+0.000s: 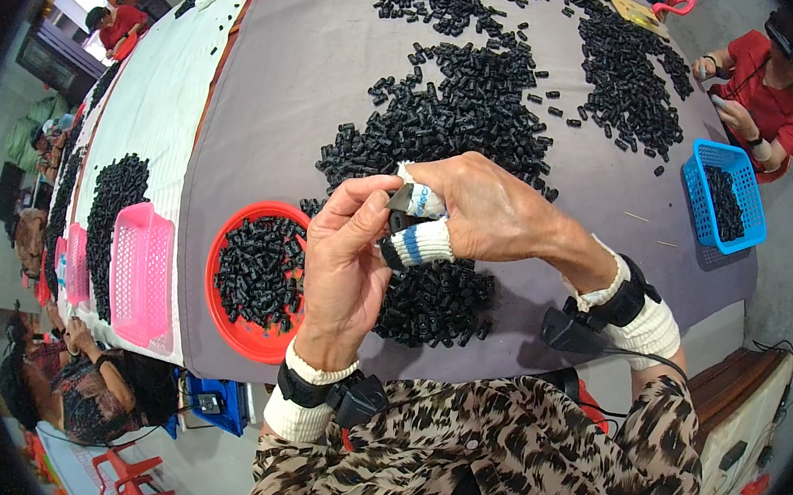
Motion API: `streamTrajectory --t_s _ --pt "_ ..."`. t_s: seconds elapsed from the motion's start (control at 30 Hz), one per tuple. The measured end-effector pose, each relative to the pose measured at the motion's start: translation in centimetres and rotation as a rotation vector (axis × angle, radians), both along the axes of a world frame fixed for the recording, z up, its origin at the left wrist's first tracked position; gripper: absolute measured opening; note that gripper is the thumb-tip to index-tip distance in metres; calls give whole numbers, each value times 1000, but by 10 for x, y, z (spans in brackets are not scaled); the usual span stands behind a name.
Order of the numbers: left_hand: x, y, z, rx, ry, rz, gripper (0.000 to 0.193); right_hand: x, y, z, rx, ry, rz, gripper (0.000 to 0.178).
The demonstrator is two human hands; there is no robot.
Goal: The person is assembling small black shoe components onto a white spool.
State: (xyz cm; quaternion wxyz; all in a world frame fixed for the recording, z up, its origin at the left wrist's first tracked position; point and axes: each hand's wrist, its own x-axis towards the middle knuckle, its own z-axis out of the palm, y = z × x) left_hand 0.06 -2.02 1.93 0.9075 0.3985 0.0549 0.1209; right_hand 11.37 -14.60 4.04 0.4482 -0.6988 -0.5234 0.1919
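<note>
My left hand (pixel 347 248) and my right hand (pixel 504 208) meet above the near part of the table. My left thumb and forefinger pinch a small black cylindrical part (pixel 400 221), partly hidden between the hands. Against my right forefinger lies a small flat dark-grey piece (pixel 401 197), like a short blade; my right fingers close round it. White cloth covers with blue marks wrap my right thumb and forefinger. Beneath and beyond my hands spreads a heap of similar black parts (pixel 465 112). A red round basin (pixel 212 302) full of them stands beside my left hand.
A pink basket (pixel 141 272) stands left on a white-covered table (pixel 161 85). At the right edge sits a blue basket (pixel 746 184) with black parts. Another person in red (pixel 772 101) works at far right; others sit along the left. Two thin sticks (pixel 666 243) lie near the blue basket.
</note>
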Motion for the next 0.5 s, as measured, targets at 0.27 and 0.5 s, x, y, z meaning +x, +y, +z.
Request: streamTrajectory --t_s 0.27,0.5 --pt "-2 -2 2 18 59 23 16 -6 -1 0 -18 26 -2 43" --pt "-3 -4 6 -113 9 9 20 -9 -2 4 26 55 -88 32"
